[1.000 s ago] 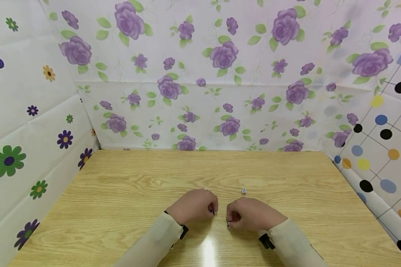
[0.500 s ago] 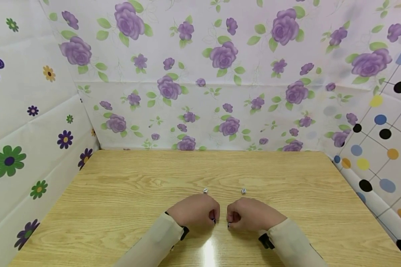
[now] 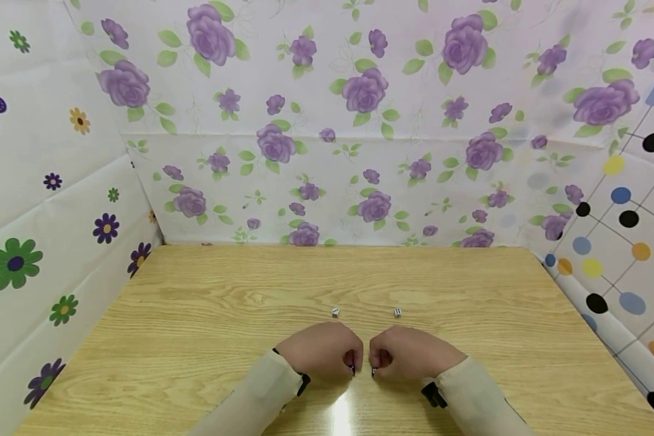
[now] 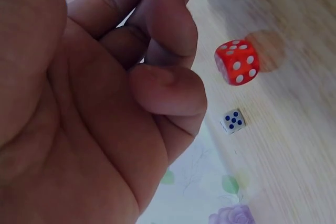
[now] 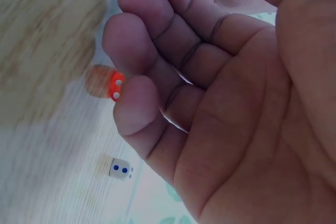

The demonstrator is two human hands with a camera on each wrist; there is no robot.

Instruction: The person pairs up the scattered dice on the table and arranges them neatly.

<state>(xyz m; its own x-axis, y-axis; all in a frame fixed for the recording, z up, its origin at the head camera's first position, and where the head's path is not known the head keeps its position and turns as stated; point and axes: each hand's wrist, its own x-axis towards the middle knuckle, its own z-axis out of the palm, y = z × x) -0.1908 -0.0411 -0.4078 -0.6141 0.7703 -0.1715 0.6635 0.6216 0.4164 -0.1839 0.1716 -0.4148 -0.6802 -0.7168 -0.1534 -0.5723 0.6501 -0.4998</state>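
Near the front middle of the table, my left hand [image 3: 329, 351] and right hand [image 3: 411, 351] are close together, knuckles facing each other. Between thumb and forefinger, the left hand pinches a small dark piece [image 3: 353, 370]. A similar dark piece [image 3: 374, 372] with pale specks is pinched in the right hand; I cannot tell its exact kind. The pinching fingertips are hidden in both wrist views. Beyond the curled left fingers lie a red die [image 4: 237, 62] with white dots and a white die [image 4: 233, 120]. The right wrist view has a partly covered red die [image 5: 116, 87] and a white die [image 5: 119, 169].
Past the hands, a left white die [image 3: 335, 312] and a right white die [image 3: 397, 312] rest apart on the wooden table [image 3: 223, 284]. The red dice are hidden in the head view. Patterned cloth [image 3: 327, 181] walls off the back and both sides.
My left hand has come nearer to me and slightly right, closing on the right hand and uncovering the left white die. The right hand has barely moved. Both keep their pinch.
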